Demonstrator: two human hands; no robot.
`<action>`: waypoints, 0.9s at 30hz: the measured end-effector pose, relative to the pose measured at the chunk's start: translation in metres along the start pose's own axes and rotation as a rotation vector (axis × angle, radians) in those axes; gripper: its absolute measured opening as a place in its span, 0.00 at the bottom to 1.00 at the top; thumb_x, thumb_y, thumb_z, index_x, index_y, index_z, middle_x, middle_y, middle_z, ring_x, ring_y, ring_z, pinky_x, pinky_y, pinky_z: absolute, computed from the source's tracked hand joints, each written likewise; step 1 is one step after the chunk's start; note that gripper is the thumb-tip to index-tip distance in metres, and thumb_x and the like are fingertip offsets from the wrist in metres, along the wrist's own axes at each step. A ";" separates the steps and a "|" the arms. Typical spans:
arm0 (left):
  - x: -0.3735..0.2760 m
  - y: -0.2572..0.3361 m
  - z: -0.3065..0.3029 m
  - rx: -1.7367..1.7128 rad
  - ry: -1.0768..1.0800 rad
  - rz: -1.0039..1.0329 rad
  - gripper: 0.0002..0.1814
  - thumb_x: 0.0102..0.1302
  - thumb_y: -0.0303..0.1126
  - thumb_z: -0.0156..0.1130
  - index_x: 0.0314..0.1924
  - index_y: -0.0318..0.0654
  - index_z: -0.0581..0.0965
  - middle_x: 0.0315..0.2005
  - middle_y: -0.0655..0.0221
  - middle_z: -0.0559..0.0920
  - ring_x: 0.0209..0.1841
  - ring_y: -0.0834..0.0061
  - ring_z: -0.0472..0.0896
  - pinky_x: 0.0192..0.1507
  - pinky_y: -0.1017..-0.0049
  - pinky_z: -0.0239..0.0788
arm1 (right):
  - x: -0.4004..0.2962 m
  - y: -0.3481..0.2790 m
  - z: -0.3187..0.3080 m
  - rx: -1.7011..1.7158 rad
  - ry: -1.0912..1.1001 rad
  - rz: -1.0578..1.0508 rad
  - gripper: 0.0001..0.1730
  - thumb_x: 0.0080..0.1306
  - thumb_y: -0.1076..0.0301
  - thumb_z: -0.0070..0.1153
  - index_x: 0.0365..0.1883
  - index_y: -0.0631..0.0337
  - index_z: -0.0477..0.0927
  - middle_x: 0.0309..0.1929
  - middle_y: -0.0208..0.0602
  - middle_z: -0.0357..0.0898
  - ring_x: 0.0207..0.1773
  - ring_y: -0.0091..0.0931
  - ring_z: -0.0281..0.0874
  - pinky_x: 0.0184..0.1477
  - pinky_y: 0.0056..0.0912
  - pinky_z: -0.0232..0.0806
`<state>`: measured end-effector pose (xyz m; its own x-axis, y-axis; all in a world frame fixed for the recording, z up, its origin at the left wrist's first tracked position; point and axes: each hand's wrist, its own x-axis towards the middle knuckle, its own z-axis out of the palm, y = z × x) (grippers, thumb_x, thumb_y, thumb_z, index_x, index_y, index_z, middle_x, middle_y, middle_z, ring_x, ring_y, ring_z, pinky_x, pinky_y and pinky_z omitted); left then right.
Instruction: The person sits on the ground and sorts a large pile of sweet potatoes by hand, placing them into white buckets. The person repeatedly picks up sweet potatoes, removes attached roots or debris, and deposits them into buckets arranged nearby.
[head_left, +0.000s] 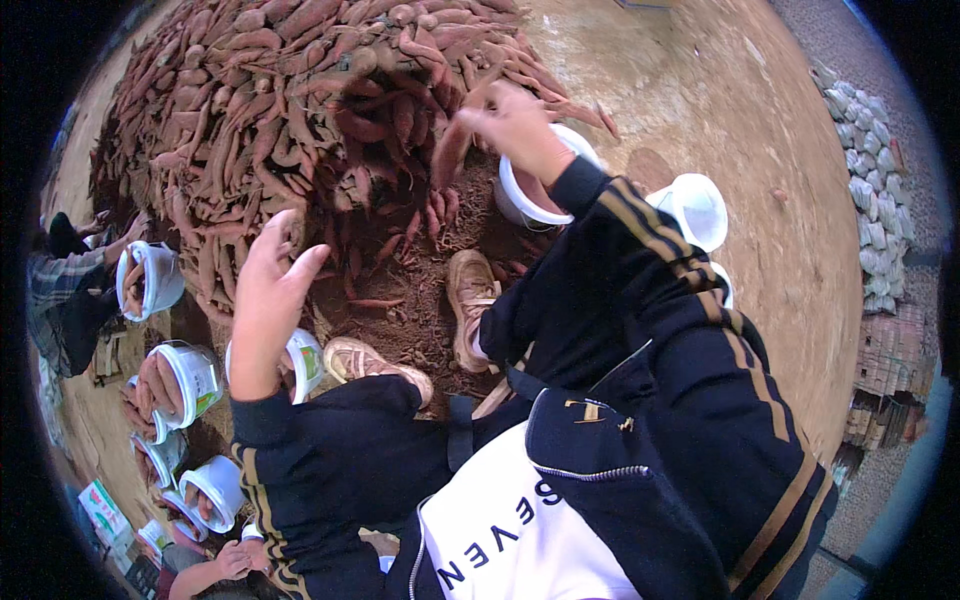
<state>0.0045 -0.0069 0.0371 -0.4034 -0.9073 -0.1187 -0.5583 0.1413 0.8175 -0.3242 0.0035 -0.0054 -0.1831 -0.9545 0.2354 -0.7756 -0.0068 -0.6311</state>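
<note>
A big heap of reddish-brown sweet potatoes, soil-covered, rises in front of me. My left hand hovers at its near left side, thumb and fingers apart, with no held thing visible. Farther right, my right hand is blurred; its thumb and fingers close around a long sweet potato that hangs down beside the heap. Below that wrist stands a white plastic bucket, partly covered by my hand and sleeve. Another white bucket is behind my left forearm, mostly hidden.
White buckets holding sweet potatoes cluster at the left. A person in a plaid sleeve sits by a filled bucket; another person's hands show lower left. More white buckets are at my right. White sacks line the far right.
</note>
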 end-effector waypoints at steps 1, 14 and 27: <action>0.000 -0.003 -0.004 0.002 -0.002 -0.011 0.29 0.58 0.34 0.65 0.58 0.33 0.68 0.52 0.55 0.75 0.52 0.66 0.74 0.55 0.72 0.63 | 0.001 0.015 -0.019 -0.088 0.061 -0.006 0.23 0.62 0.53 0.55 0.41 0.67 0.76 0.39 0.52 0.76 0.43 0.42 0.75 0.48 0.38 0.66; 0.003 0.009 0.002 0.302 0.008 0.176 0.28 0.55 0.35 0.67 0.54 0.29 0.71 0.49 0.49 0.75 0.55 0.55 0.72 0.58 0.67 0.62 | 0.003 0.117 -0.035 -0.471 -0.122 0.263 0.19 0.59 0.60 0.52 0.46 0.60 0.75 0.42 0.49 0.78 0.46 0.43 0.77 0.51 0.44 0.68; -0.013 0.027 0.006 0.565 -0.134 0.070 0.30 0.51 0.35 0.69 0.53 0.33 0.71 0.49 0.52 0.75 0.51 0.52 0.74 0.53 0.62 0.67 | 0.079 0.058 0.190 -0.334 -0.488 0.340 0.34 0.55 0.57 0.57 0.61 0.52 0.65 0.49 0.59 0.73 0.53 0.49 0.72 0.55 0.46 0.66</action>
<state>-0.0094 0.0114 0.0572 -0.5206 -0.8356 -0.1756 -0.8124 0.4214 0.4031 -0.2692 -0.1293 -0.1641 -0.2171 -0.9130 -0.3454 -0.8823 0.3350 -0.3307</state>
